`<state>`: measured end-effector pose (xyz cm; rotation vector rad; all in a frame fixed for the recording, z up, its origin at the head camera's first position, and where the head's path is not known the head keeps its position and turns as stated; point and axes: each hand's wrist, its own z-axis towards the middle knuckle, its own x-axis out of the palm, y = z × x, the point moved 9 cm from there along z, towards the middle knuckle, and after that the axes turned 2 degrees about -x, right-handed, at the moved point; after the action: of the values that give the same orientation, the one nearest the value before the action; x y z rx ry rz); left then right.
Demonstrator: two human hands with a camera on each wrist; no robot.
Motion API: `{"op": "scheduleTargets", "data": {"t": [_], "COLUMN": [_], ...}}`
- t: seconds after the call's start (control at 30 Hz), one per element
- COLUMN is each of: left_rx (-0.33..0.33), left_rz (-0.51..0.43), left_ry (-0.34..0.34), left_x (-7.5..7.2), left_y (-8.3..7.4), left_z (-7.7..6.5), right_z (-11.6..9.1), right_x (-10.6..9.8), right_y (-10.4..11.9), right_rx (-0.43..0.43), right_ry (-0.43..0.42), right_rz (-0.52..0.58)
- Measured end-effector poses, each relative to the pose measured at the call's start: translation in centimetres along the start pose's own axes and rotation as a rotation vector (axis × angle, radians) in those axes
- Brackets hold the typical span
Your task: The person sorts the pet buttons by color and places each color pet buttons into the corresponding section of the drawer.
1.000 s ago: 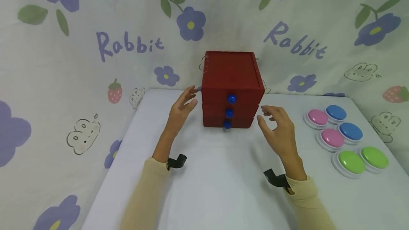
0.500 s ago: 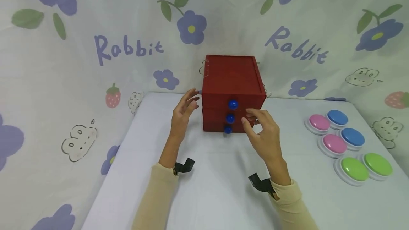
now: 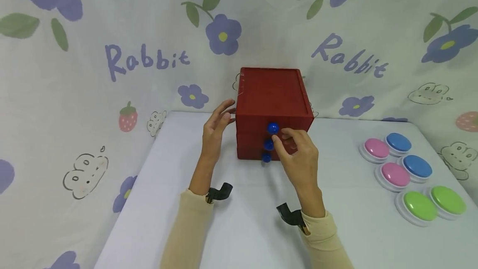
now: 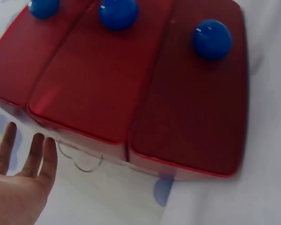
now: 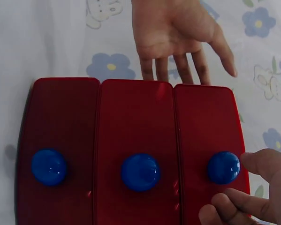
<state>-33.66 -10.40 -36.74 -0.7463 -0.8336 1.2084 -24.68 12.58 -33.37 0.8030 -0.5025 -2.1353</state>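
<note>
A red box of stacked drawers (image 3: 274, 92) stands at the back of the table, and its drawer fronts carry round blue knobs. My right hand (image 3: 301, 159) is in front of it, thumb and index finger parted beside the top knob (image 3: 273, 128). In the right wrist view the thumb tip is at that knob (image 5: 223, 167), with fingertips (image 5: 210, 214) just below and a small gap showing. My left hand (image 3: 213, 132) is at the box's left side, fingers extended along it. The left wrist view shows this hand (image 4: 18, 197) with fingers spread near the drawers' edge.
On the table's right side sit several round push buttons: pink (image 3: 396, 174), blue (image 3: 417, 166) and green (image 3: 420, 205), on white bases. A patterned cloth (image 3: 149, 20) hangs behind the box and along the left. The white tabletop (image 3: 246, 219) lies in front of the box.
My right hand has moved left from beside the box to the top knob. My left hand has shifted slightly, closer against the box's left side. The drawers look unchanged.
</note>
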Motion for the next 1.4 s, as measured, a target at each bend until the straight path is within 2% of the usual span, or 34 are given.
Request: {"op": "scheduleTargets", "data": {"t": [0.2, 0.33, 0.53, 0.8, 1.07, 1.4], "left_rx": [-0.010, -0.017, -0.048, -0.097, -0.108, -0.122], "left_rz": [-0.003, -0.004, 0.032, 0.045, -0.003, -0.008], "left_ry": [0.030, 0.018, 0.007, -0.004, -0.016, -0.011], "left_x": [1.0, 0.9, 1.2, 1.9, 1.2, 1.1], "left_y": [-0.6, -0.7, -0.8, -2.6, -0.4, 0.1], "left_z": [0.1, 0.4, 0.9, 0.3, 0.6, 0.5], "right_z": [0.2, 0.5, 0.9, 1.3, 1.5, 1.3], "right_x": [0.4, 0.9, 1.1, 1.5, 1.3, 1.0], "right_y": [0.0, 0.0, -0.5, -0.8, -0.8, -1.0], "right_rx": [0.049, 0.062, 0.072, 0.097, 0.060, 0.079], "right_ry": [0.022, 0.035, 0.007, 0.037, 0.041, 0.070], "right_rz": [-0.021, -0.027, -0.024, -0.051, -0.036, -0.028]}}
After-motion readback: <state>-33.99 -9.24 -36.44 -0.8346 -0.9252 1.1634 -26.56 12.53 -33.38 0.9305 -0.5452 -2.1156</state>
